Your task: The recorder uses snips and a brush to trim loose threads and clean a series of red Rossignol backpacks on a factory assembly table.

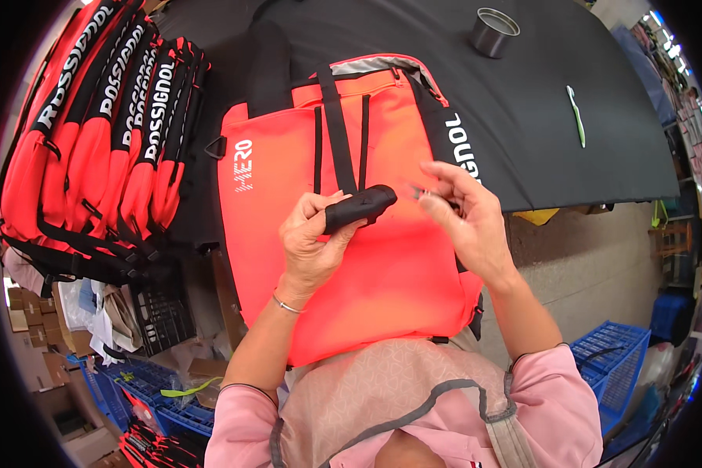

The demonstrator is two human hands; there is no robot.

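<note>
A bright red-orange bag [331,273] with black straps and white lettering lies in front of me, its upper end on the black-covered table. My left hand [310,238] grips the black padded handle wrap [360,209], lifted above the bag's front where its black webbing strap [337,132] comes down. To the right of the wrap's end, my right hand [469,222] is raised over the bag with fingers curled round a small dark tool [437,198]. Motion smears the tool's tip, so its exact kind is unclear.
Several similar red and black bags [109,132] stand in a row at the left. On the black table [554,101] are a grey metal can [495,33] and a thin green-and-white tool [576,117]. Blue crates [612,363] stand low on both sides.
</note>
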